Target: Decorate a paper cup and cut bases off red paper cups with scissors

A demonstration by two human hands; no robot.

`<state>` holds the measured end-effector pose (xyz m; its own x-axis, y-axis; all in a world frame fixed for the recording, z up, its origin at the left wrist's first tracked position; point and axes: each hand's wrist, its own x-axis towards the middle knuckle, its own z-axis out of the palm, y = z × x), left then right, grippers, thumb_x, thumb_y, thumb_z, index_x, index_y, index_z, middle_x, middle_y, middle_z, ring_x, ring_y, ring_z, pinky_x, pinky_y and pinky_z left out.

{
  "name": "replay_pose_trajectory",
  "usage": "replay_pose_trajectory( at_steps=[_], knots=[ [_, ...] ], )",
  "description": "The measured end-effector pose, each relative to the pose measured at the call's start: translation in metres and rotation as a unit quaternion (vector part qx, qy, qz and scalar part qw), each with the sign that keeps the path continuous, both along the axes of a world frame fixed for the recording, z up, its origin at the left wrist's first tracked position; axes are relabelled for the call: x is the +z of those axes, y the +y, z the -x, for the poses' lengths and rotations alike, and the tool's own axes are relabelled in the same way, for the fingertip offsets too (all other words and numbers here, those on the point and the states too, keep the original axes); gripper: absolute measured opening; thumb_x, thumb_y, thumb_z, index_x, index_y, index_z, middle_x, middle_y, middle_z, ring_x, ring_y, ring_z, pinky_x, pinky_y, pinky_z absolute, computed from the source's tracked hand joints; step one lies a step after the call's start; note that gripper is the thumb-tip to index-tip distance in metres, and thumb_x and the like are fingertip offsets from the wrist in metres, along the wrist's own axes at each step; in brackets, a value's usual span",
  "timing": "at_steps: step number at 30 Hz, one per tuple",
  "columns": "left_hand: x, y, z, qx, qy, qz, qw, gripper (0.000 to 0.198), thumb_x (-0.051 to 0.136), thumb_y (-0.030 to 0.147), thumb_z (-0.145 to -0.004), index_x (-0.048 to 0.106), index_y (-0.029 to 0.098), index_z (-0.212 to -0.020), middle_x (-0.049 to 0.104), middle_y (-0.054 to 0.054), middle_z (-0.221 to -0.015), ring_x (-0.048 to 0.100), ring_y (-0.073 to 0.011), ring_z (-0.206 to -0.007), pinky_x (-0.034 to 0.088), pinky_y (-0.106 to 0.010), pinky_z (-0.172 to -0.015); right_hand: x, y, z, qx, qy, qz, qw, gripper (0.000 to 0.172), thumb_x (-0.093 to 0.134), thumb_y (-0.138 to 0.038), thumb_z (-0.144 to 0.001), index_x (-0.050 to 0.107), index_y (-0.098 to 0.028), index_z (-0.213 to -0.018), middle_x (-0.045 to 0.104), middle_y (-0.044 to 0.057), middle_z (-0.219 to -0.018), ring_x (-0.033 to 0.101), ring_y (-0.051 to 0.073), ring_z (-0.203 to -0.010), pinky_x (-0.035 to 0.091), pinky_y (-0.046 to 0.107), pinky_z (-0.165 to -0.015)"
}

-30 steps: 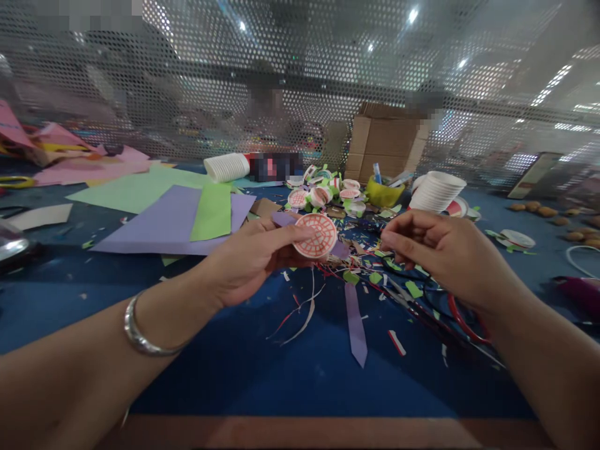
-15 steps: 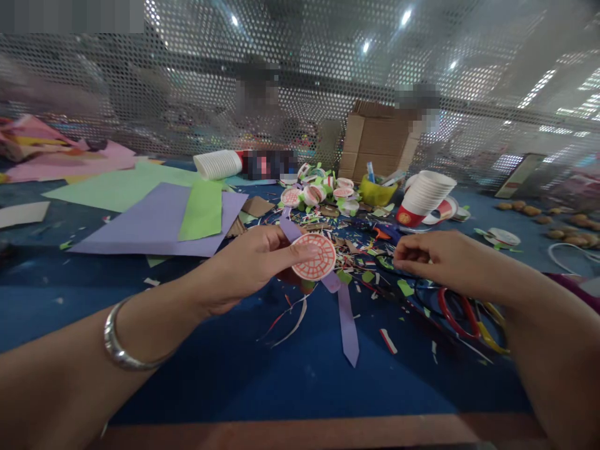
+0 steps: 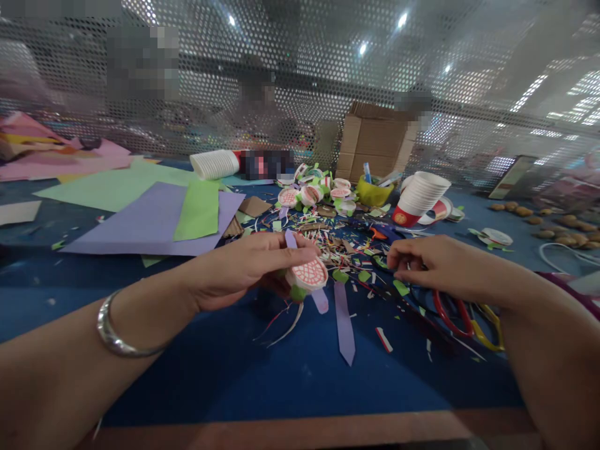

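We pinch a round white paper disc with a red grid [image 3: 310, 274] between the thumb and fingers of our left hand [image 3: 250, 269]; it is held over the blue tabletop [image 3: 281, 390], just in front of the scattered paper scraps. Our right hand [image 3: 445, 269] hovers beyond the scraps with fingers half curled, and we cannot tell whether they hold anything. On the stack of white paper cups with a red band [image 3: 424, 192] we make out a round gold emblem, its detail too small to read. Half a second ago the disc faced us more squarely; now we see it tipped, with its pale side wall and green paper tab [image 3: 297, 294] showing more. A purple paper strip [image 3: 320, 301] sticks out below the disc, near a separate pointed purple strip [image 3: 344, 325] on the tabletop. Red-handled scissors [image 3: 452, 314] lie near our right wrist.
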<state>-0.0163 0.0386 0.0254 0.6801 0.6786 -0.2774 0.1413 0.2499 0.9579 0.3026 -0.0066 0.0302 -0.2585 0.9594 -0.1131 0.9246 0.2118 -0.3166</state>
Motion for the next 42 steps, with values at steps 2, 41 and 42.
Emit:
replay_pose_trajectory(
  at_steps=[2, 41, 42],
  knots=[
    [0.0, 0.0, 0.001, -0.027, 0.016, -0.008, 0.999, 0.03, 0.075, 0.043, -0.084, 0.069, 0.019, -0.101, 0.069, -0.002, -0.088, 0.063, -0.0122, -0.071, 0.049, -0.021, -0.06, 0.001, 0.001, -0.003, -0.033, 0.012, -0.049, 0.998, 0.009, 0.066, -0.032, -0.086, 0.068, -0.024, -0.086, 0.07, 0.003, -0.071, 0.061, 0.018, -0.06, 0.043, 0.031, -0.058],
    [-0.004, 0.017, 0.004, 0.09, -0.155, 0.029, 0.983, 0.007, 0.081, 0.015, -0.079, 0.076, 0.013, -0.083, 0.076, -0.003, -0.09, 0.068, -0.0121, -0.083, 0.055, -0.021, -0.077, 0.012, 0.013, 0.004, -0.263, 0.627, 0.042, 0.732, 0.021, 0.076, -0.019, -0.061, 0.059, -0.017, -0.075, 0.059, 0.002, -0.084, 0.047, 0.005, -0.058, 0.052, 0.017, -0.053],
    [-0.004, 0.018, 0.004, 0.093, -0.161, 0.033, 0.982, 0.007, 0.081, 0.017, -0.079, 0.076, 0.014, -0.082, 0.075, -0.003, -0.089, 0.068, -0.0123, -0.082, 0.055, -0.023, -0.076, 0.014, 0.012, 0.006, -0.254, 0.643, 0.052, 0.721, 0.021, 0.074, -0.018, -0.059, 0.059, -0.016, -0.073, 0.058, 0.002, -0.083, 0.045, 0.005, -0.057, 0.052, 0.016, -0.052]
  ],
)
